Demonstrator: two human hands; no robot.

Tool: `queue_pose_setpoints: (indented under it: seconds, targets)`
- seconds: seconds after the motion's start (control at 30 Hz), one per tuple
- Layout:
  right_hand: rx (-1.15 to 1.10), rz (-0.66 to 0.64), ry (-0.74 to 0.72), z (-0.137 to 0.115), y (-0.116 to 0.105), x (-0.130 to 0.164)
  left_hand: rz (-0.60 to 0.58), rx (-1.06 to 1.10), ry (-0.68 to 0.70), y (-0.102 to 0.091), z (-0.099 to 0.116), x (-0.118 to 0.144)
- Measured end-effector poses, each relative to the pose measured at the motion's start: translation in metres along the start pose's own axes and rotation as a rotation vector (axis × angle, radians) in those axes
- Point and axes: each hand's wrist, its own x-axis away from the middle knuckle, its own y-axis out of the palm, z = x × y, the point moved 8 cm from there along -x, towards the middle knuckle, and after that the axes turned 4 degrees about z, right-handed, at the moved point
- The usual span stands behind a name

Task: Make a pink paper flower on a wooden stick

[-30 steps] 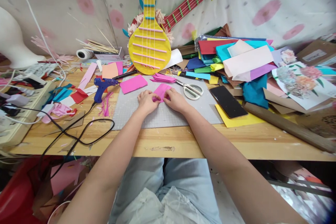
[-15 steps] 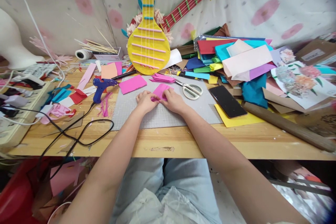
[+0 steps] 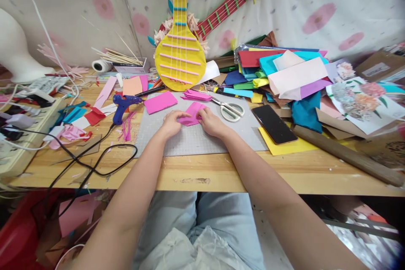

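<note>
A small piece of magenta paper (image 3: 191,114) lies on the grey cutting mat (image 3: 202,143), between my two hands. My right hand (image 3: 211,122) pinches its right edge, the fingers bent together. At the paper's left edge is my left hand (image 3: 172,124), thumb and fingers apart; its fingertips touch or nearly touch the sheet. Behind it lies a larger magenta sheet (image 3: 160,102). A stack of cut magenta strips (image 3: 196,95) sits at the mat's back. To the right of my right hand are white-handled scissors (image 3: 232,112), their blades pointing toward the strips.
Left of the mat lies a blue glue gun (image 3: 122,107) with a looping black cord (image 3: 95,168). A phone (image 3: 274,124) rests on yellow paper at the right, near a wooden stick (image 3: 344,154). Behind stand a yellow paper lute (image 3: 180,57) and piled coloured paper (image 3: 294,71).
My left hand has moved left and its fingers have spread, uncovering more of the magenta paper. The right hand stays at the paper's right edge.
</note>
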Motion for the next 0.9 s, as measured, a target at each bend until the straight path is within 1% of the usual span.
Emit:
queue_pose_setpoints:
  seconds: [0.1,0.13,0.2,0.3,0.37,0.4,0.5,0.63,0.67,0.73,0.8,0.9]
  targets:
    - [-0.054,0.049,0.006,0.001,-0.003,0.0,0.069,0.115,-0.054,-0.007,-0.007,0.0]
    - [-0.069,0.083,0.017,0.003,-0.005,-0.001,0.1,0.113,-0.067,-0.01,-0.007,0.001]
    - [-0.088,0.164,0.06,0.006,-0.012,-0.002,0.125,0.09,-0.056,-0.012,-0.004,0.002]
    - [-0.088,0.253,0.188,0.017,-0.021,-0.001,0.115,0.076,-0.024,-0.009,0.004,0.004]
    - [-0.09,0.274,0.255,0.022,-0.024,0.0,0.084,0.086,-0.024,-0.005,0.006,0.005]
    - [-0.1,0.281,0.265,0.024,-0.025,0.0,0.061,0.095,-0.025,-0.002,0.007,0.006]
    - [-0.158,0.281,0.206,0.022,-0.024,-0.002,0.016,0.114,-0.004,0.001,0.009,0.007]
    - [-0.241,0.205,0.02,0.011,-0.011,-0.007,0.052,0.077,0.099,-0.008,0.014,0.007]
    - [-0.257,0.188,-0.02,0.008,-0.007,-0.008,0.039,0.062,0.13,-0.009,0.016,0.008]
    - [-0.285,0.177,-0.062,0.005,-0.005,-0.009,-0.025,0.023,0.201,-0.007,0.018,0.01]
    - [-0.294,0.218,-0.061,0.005,-0.008,-0.008,-0.077,-0.033,0.261,-0.003,0.019,0.011]
    - [-0.249,0.335,-0.018,0.005,-0.024,-0.004,-0.053,-0.099,0.259,-0.003,0.016,0.01]
